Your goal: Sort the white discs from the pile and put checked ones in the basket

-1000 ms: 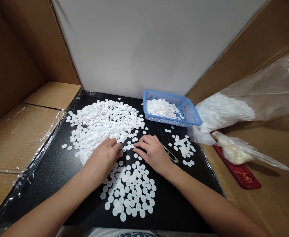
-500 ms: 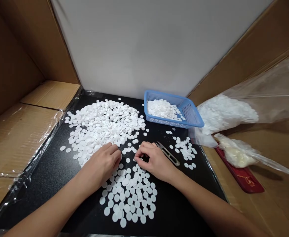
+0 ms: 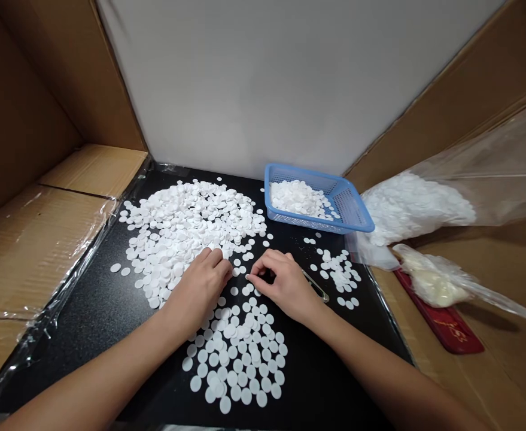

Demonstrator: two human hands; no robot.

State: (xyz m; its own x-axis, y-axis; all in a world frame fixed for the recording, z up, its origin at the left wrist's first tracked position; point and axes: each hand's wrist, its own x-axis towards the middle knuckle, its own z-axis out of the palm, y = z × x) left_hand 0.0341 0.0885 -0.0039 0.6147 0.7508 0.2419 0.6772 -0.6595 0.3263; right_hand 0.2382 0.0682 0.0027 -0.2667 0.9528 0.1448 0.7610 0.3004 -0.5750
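Observation:
My left hand (image 3: 205,281) is closed at the near right edge of a big heap of small white round discs (image 3: 186,221). Its fingertips point down at loose discs, and whatever they pinch is hidden. Opposite it, my right hand (image 3: 285,284) has thumb and forefinger brought together just above the black tabletop (image 3: 325,359); a disc between them cannot be made out. A few single discs (image 3: 237,263) lie in the gap between both hands. Nearer me, a flatter spread of discs (image 3: 242,380) covers the table. Thread snips (image 3: 319,287) lie partly hidden behind my right hand.
A blue plastic basket (image 3: 356,227) with discs inside stands at the back right. A small group of discs (image 3: 341,272) lies before it. To the right are a clear bag of white pieces (image 3: 415,206), a smaller knotted bag (image 3: 433,284) and a red case (image 3: 458,335). Cardboard flanks the table.
Both hands have moved a little away from me. My right hand now covers more of the snips, and fewer loose discs show between the hands.

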